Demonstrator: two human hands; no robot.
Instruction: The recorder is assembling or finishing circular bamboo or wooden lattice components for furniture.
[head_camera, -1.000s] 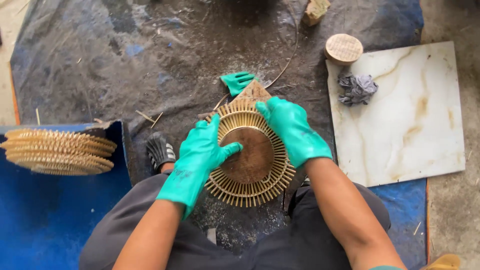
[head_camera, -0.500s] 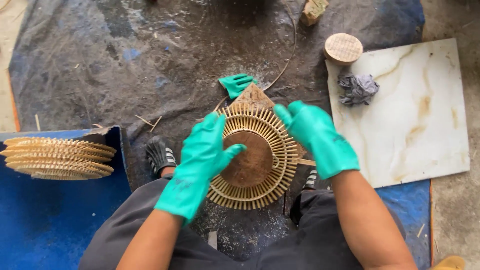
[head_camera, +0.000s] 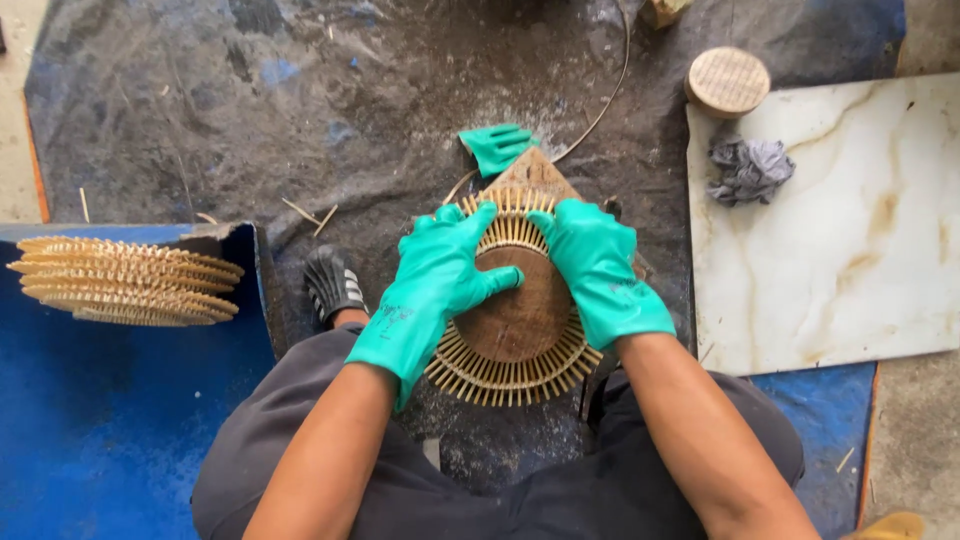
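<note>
Head view: a round rattan tray (head_camera: 515, 320), with a wooden disc centre and a ring of thin radiating spokes, sits on the dusty dark tarp (head_camera: 200, 120) between the person's knees. It looks light and stiff, though the spokes seem breakable; the solid centre and rim are the safest holds. The left hand (head_camera: 440, 275) and right hand (head_camera: 598, 268), both in green gloves, press on its upper rim, fingers spread. A stack of finished trays (head_camera: 125, 280) lies well apart; 1 spare glove (head_camera: 495, 147) lies just beyond.

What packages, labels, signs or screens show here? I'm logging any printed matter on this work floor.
No package, sign or screen shows.
Left hand: green glove with a faint dark mark near the cuff, too blurred to make out, resting on the round slatted basket piece.
Right hand: green glove with a similar faint mark, on the same piece.
</note>
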